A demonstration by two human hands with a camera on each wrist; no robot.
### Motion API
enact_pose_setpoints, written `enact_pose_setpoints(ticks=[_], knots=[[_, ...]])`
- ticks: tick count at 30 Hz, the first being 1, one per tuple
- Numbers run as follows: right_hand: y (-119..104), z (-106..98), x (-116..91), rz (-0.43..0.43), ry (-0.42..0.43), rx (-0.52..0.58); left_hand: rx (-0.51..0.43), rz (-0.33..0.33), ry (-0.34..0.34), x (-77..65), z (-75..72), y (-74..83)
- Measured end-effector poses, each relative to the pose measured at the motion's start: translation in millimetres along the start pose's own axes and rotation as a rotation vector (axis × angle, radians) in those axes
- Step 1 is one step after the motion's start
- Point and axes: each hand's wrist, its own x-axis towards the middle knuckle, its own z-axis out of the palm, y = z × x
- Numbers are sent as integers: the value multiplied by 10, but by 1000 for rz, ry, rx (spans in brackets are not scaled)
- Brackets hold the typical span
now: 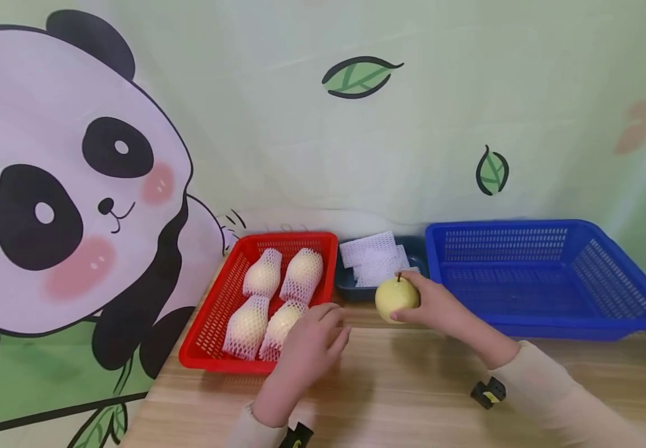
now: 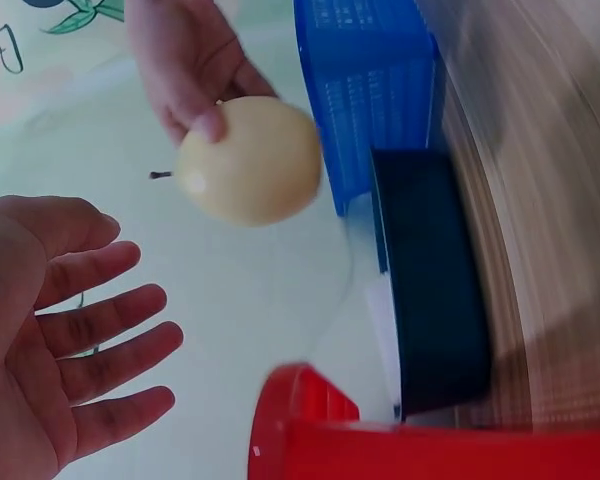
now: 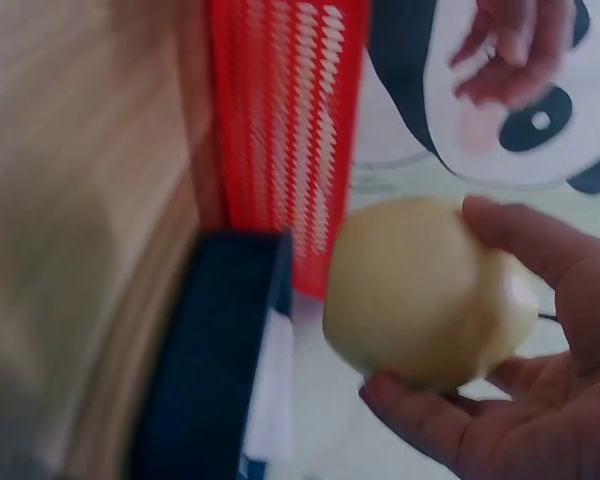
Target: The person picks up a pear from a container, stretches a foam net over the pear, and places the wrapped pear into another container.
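Note:
My right hand (image 1: 434,303) grips a round yellow-green pear (image 1: 396,300) with its stem up, thumb and fingers curled round it, above the table in front of the small dark bin. In the left wrist view the same pear (image 2: 255,162) shows bare skin. My left hand (image 1: 314,342) is held over the front right corner of the red basket (image 1: 202,333), its fingers relaxed and holding nothing. Inside that basket lie several pears (image 1: 247,323) in white foam nets, one partly hidden by the left hand.
White foam nets (image 1: 375,258) are piled in the small dark blue bin (image 1: 350,291). A large blue basket (image 1: 524,323) stands at the right. All sit on a wooden table (image 1: 412,386) against a cloth backdrop (image 1: 278,137) with a printed panda.

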Motion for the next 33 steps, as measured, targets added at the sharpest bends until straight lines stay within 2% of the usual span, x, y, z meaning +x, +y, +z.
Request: enact_pose_setpoints(ticks=[6, 12, 17, 24, 33], knots=[[88, 362, 19, 19, 57, -11, -9, -57, 26, -71, 10, -95], [210, 582, 55, 46, 101, -32, -2, -83, 45, -121, 22, -135], [278, 657, 78, 55, 103, -48, 17, -74, 48, -141, 37, -133], [351, 696, 93, 98, 62, -70, 27, -46, 64, -163, 68, -147], [422, 714, 115, 80, 60, -107, 34, -31, 56, -167, 75, -155]])
